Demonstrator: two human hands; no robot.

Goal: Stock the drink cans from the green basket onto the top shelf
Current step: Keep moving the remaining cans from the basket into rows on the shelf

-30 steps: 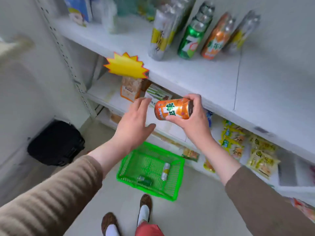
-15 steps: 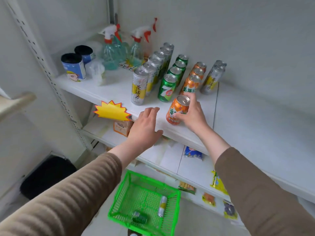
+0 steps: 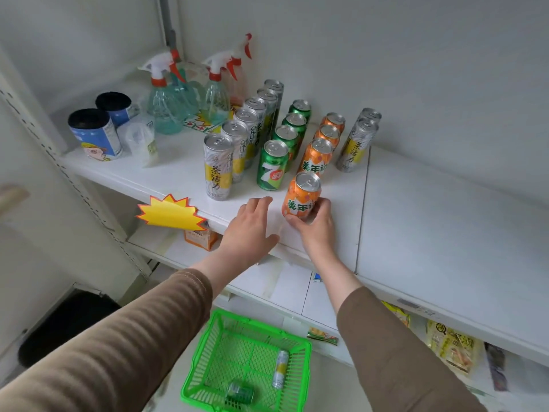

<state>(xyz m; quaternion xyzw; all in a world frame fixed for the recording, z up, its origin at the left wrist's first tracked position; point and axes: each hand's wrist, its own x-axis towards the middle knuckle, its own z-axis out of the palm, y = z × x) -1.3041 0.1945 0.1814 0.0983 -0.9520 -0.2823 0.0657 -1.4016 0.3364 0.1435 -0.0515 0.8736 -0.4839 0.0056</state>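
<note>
Near the front edge of the top shelf [image 3: 430,221], an orange can [image 3: 301,196] stands upright, gripped low by the right hand [image 3: 315,224], whose fingers [image 3: 322,205] curl round its base. Just left, the left hand [image 3: 248,230] rests flat on the shelf edge, fingers straight, holding nothing. Behind stand 4 rows of cans [image 3: 273,144]. Below, on the floor, the green basket [image 3: 246,364] holds 2 lying cans.
</note>
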